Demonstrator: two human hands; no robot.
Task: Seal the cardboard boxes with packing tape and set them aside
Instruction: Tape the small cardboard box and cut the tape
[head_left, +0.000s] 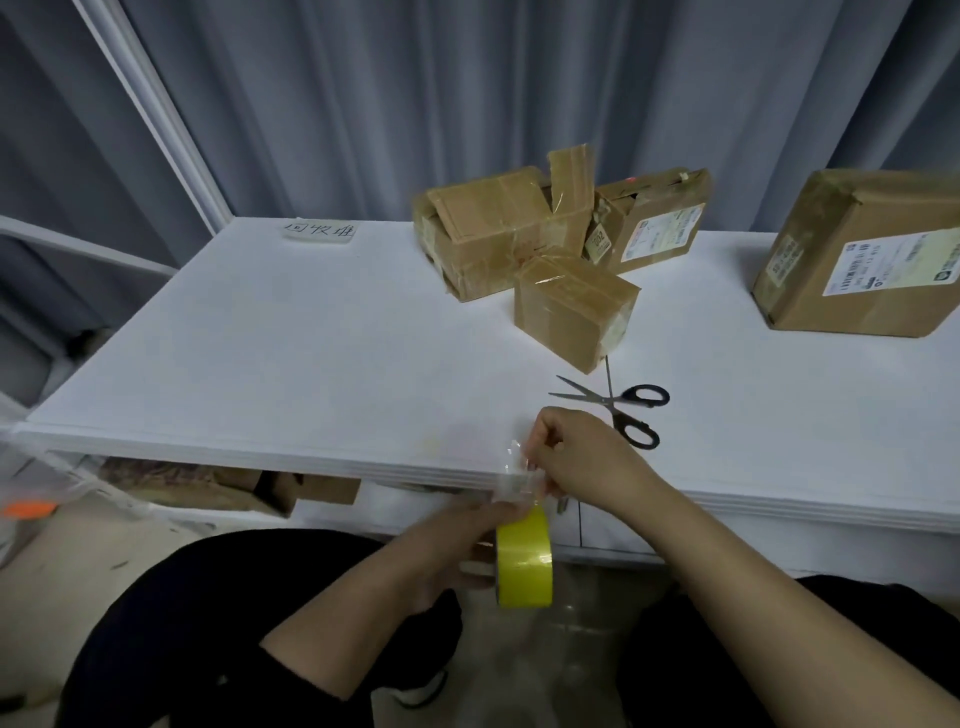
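Tape roll sits gripped in the left hand just below the table near edge, its clear free end pinched by the right hand, four boxes grouped far right, open scissors between.

The scene is being viewed by one wide-angle head-worn camera, being pointed forward and down over the near edge of the table, the left hand and right hand being framed close, the curtain beyond the far edge.
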